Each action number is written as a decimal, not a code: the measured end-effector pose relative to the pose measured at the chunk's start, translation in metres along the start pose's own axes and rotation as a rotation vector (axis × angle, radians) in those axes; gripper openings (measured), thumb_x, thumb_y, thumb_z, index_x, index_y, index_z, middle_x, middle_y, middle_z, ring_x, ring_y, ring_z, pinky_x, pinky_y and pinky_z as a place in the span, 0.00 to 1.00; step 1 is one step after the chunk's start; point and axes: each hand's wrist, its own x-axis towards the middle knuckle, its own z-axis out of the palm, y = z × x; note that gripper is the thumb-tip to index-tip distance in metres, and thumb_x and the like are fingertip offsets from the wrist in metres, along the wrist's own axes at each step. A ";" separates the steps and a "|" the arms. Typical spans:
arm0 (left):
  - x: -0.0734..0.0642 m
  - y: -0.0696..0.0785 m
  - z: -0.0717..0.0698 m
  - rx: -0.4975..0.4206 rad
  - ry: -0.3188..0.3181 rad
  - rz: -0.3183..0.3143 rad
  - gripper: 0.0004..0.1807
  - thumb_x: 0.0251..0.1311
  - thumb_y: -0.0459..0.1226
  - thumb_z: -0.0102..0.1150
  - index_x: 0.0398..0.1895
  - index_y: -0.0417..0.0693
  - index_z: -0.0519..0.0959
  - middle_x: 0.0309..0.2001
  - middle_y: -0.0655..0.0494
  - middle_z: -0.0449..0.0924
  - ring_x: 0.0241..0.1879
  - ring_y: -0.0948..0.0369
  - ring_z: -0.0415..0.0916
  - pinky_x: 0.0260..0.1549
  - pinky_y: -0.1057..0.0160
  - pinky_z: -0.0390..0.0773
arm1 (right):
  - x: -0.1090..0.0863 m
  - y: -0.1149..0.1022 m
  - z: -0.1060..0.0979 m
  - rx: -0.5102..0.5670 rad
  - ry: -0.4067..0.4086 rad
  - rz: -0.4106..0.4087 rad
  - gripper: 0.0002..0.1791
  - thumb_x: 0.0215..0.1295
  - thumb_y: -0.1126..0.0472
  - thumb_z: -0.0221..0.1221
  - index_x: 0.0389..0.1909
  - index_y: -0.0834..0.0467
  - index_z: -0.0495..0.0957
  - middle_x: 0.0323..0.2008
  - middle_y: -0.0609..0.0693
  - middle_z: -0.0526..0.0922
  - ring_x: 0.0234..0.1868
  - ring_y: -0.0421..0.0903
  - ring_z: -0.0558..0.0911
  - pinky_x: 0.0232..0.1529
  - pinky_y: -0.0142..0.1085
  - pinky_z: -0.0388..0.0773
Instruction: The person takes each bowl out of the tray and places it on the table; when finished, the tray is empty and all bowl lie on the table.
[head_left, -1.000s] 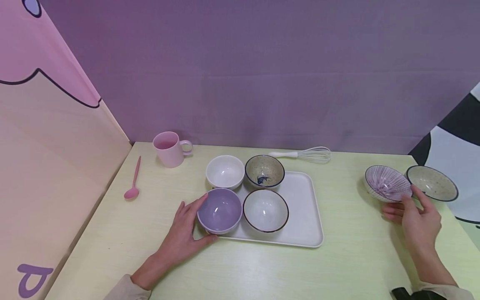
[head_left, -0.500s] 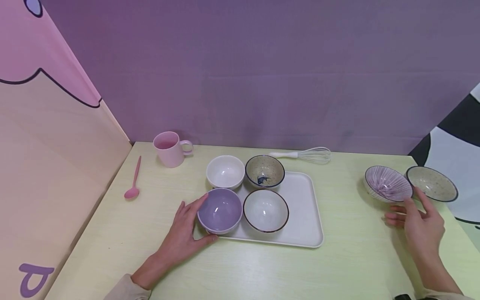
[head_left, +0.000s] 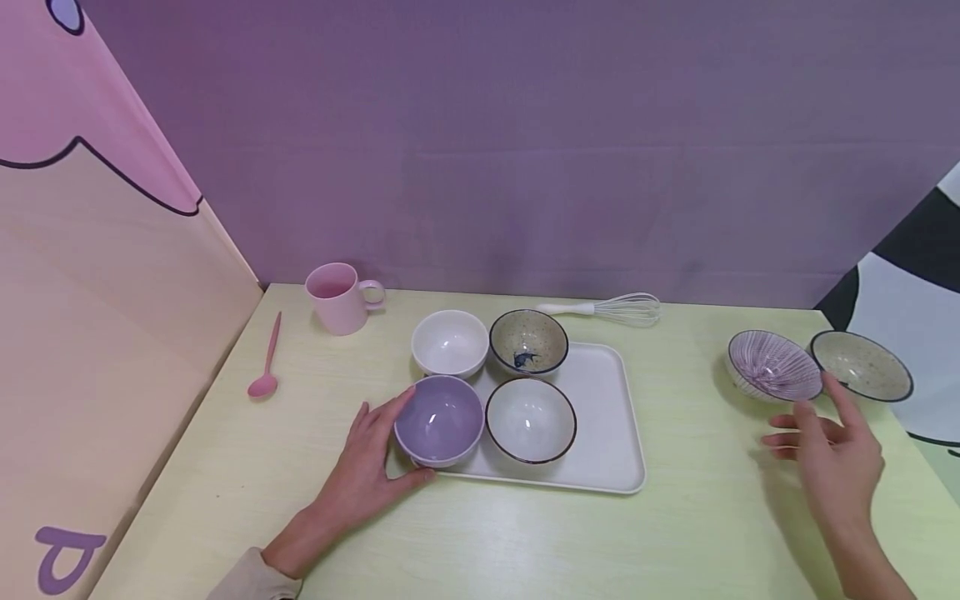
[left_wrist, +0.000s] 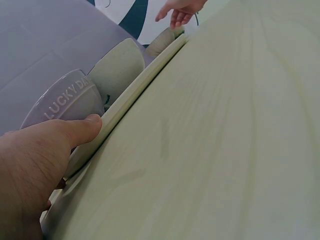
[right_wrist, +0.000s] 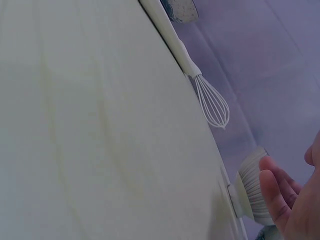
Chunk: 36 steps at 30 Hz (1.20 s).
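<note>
Four bowls (head_left: 531, 421) stand two by two on the left of a tray (head_left: 603, 425) mid-desk (head_left: 487, 542), a whisk (head_left: 628, 310) behind it. Left of the tray, a spoon (head_left: 263, 385) lies before a mug (head_left: 341, 310); two more bowls (head_left: 772, 364) sit side by side, far right.

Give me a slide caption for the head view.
Left hand at the purple bowl, right hand near the striped bowl, white tray between.
</note>
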 end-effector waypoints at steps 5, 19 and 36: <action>0.001 0.000 0.000 -0.001 -0.006 -0.002 0.67 0.52 0.50 0.89 0.91 0.59 0.55 0.83 0.51 0.69 0.81 0.43 0.64 0.87 0.34 0.44 | -0.008 -0.004 0.011 -0.085 -0.007 -0.046 0.35 0.84 0.66 0.57 0.87 0.49 0.64 0.26 0.37 0.91 0.19 0.37 0.89 0.22 0.26 0.86; 0.001 0.000 0.000 -0.004 -0.002 -0.001 0.66 0.52 0.50 0.88 0.91 0.59 0.55 0.83 0.51 0.68 0.81 0.43 0.65 0.87 0.34 0.45 | -0.036 -0.009 0.045 -0.198 -0.137 -0.172 0.29 0.81 0.71 0.59 0.78 0.50 0.78 0.29 0.37 0.92 0.22 0.36 0.90 0.24 0.27 0.88; -0.001 0.000 0.000 0.002 0.003 0.000 0.65 0.52 0.51 0.88 0.91 0.58 0.56 0.83 0.51 0.69 0.81 0.43 0.65 0.87 0.34 0.45 | -0.067 -0.011 0.086 -0.352 -0.276 -0.316 0.25 0.82 0.72 0.60 0.76 0.60 0.78 0.32 0.40 0.91 0.24 0.37 0.89 0.26 0.29 0.88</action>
